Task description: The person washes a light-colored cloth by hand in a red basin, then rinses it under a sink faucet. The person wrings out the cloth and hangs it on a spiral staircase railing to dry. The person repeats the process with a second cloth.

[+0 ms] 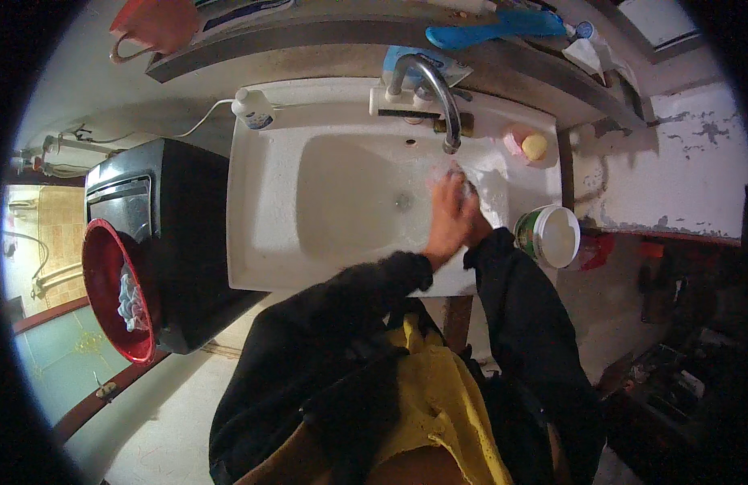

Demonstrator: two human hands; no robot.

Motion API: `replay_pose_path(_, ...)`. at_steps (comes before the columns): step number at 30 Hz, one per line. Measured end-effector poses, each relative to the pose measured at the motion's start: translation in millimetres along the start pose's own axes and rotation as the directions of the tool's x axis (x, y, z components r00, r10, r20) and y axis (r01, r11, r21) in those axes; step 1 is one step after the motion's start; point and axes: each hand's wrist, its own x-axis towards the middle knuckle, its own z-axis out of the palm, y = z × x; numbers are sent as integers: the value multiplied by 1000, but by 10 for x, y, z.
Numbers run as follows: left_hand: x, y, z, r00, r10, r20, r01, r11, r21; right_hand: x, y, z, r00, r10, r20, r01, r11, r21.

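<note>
Both my hands are pressed together over the right part of a white sink basin [343, 200], just below the spout of a chrome faucet [449, 115]. My left hand [449, 212] lies over my right hand [480, 227] and covers much of it. Blurred water splashes around the fingers. Something dark shows between the fingertips, too blurred to name, so whether either hand holds a thing is not visible. To the left of the hands is the basin's drain [402, 202]. On the sink's right ledge sits a yellow round piece [534, 147] against a pink one [517, 138].
A white bottle [252, 110] stands at the sink's back left corner. At the right edge is a white tub [558, 236]. A red basin [98, 267] with cloth rests against a black appliance [192, 242] on the left. A shelf [325, 36] runs above the faucet.
</note>
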Motion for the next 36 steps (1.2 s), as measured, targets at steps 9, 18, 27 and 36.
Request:
replay_pose_path(9,184,141,-175,838,-487,245,543,708,-452,181,51,-57,998,57,16,-54,989,-135)
replay_pose_path(18,237,301,-458,514,-490,704,778,-80,-624,1125,-936,21,827,-532,183,527,619,-582)
replay_pose_path(27,302,461,-696,587,-480,653,787,145,-600,715,-1091,696,1000,-19,-14,5,732,-681)
replay_pose_path(36,590,506,-472,741,-433,513,669,407,-622,941,-846,361,884,-250,395,467,501,-729)
